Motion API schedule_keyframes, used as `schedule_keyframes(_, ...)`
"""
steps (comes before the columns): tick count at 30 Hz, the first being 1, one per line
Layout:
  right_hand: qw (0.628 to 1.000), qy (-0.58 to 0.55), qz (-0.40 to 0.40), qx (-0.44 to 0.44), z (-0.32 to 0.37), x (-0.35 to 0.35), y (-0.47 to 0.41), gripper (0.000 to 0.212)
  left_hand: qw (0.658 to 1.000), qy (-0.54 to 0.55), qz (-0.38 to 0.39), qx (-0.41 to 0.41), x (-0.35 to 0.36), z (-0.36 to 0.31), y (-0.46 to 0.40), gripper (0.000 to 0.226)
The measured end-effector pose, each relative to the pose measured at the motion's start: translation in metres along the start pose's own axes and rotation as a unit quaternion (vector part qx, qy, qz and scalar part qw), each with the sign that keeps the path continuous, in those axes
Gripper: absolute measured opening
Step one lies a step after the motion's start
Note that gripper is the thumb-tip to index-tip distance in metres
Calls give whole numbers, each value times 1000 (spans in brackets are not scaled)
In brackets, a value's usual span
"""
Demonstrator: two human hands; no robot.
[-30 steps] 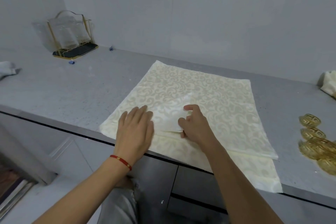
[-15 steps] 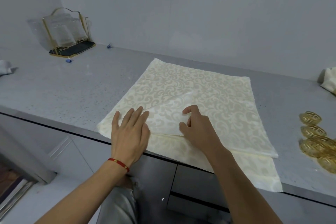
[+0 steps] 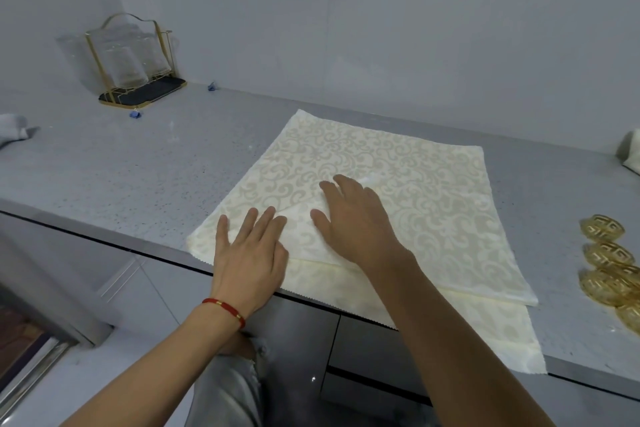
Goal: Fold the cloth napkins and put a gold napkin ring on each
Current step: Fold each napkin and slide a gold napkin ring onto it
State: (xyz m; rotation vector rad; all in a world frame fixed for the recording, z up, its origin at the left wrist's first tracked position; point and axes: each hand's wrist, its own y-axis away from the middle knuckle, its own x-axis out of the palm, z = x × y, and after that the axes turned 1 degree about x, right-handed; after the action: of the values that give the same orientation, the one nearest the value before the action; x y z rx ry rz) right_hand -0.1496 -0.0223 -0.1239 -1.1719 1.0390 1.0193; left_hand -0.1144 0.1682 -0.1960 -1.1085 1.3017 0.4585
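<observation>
Right hand (image 3: 356,222) now flattened beside left hand (image 3: 251,253), napkin (image 3: 415,184); rings (image 3: 606,253) apart.

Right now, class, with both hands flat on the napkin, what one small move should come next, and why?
Probably slide the right hand along the folded corner to press its crease. Both hands lie flat on the top napkin, the left hand pinning its near edge. The flap is only just laid toward the centre, and the gold rings sit untouched at the right, so folding is not yet done.
</observation>
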Motion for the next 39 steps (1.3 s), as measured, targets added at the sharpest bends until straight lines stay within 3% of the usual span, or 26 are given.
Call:
schedule_keyframes(3, 993, -26, 113, 34, -13, 33, -10, 67, 999, -19, 29, 10, -4, 1, 0, 53)
schedule_keyframes(7, 992, -33, 118, 36, -17, 45, -10, 69, 996, 5, 90, 4, -25, -5, -19, 52)
schedule_keyframes(11, 989, -45, 134, 39, -20, 44, -11, 67, 984, 166, 15, 55, -30, -54, -56, 42)
schedule_keyframes(13, 981, -154, 107, 43, -23, 41, -13, 62, 983, 172, 28, 49, -16, -72, -65, 42)
schedule_keyframes(15, 937, -334, 20, 102, -37, 28, -14, 52, 990, 124, 18, 63, 1, -77, -67, 43)
schedule_keyframes(16, 919, -365, -38, 141, -52, 20, -14, 46, 993, 93, 9, 74, 8, -76, -67, 45)
schedule_keyframes(19, 938, -233, -96, 239, -118, -1, -19, 42, 993, 35, -23, 107, 15, -76, -66, 35)
schedule_keyframes(21, 952, -90, -32, 292, -162, -10, -20, 45, 992, 30, -31, 115, 17, -75, -66, 29)
schedule_keyframes(23, 942, -12, 46, 333, -196, -13, -18, 44, 993, 28, -31, 108, 18, -74, -67, 30)
schedule_keyframes(28, 931, 7, 88, 353, -233, -22, -21, 46, 994, 32, -29, 98, 19, -75, -68, 33)
schedule_keyframes(33, 927, -14, 77, 368, -242, -27, -20, 30, 994, 34, -36, 94, 20, -74, -67, 34)
schedule_keyframes(37, 933, -85, -8, 350, -222, -35, 2, 27, 995, 29, -32, 94, 20, -75, -67, 34)
schedule_keyframes(39, 948, -79, -77, 298, -199, -37, 21, 19, 995, 26, -32, 93, 20, -75, -68, 35)
